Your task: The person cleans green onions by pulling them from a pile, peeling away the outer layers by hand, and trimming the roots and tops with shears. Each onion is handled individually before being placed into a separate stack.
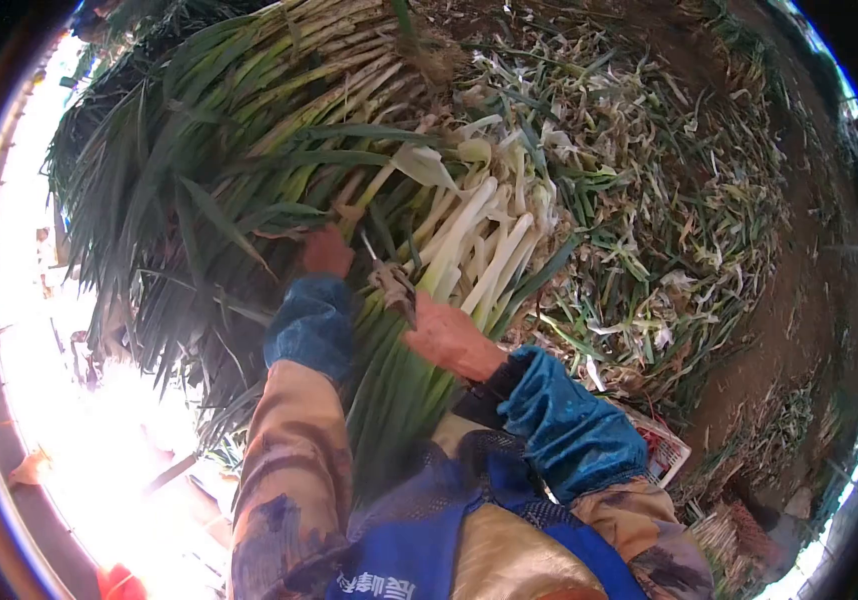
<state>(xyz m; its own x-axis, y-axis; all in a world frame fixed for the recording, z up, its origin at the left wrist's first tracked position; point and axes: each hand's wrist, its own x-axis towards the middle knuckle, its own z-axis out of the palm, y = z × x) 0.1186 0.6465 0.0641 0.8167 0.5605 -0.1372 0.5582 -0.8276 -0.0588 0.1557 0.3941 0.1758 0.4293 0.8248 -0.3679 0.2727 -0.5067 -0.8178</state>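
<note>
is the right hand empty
No, the right hand grips a small metal tool against the green onion stalks.

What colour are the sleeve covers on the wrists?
Blue: left sleeve cover and right sleeve cover alike, seen in the head view.

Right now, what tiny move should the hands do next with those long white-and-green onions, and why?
Probably work the small grey metal cutting tool into the long white-and-green onion stalks at its tip: the right hand aims it there, and the left hand is on the bunch beside it.
</note>
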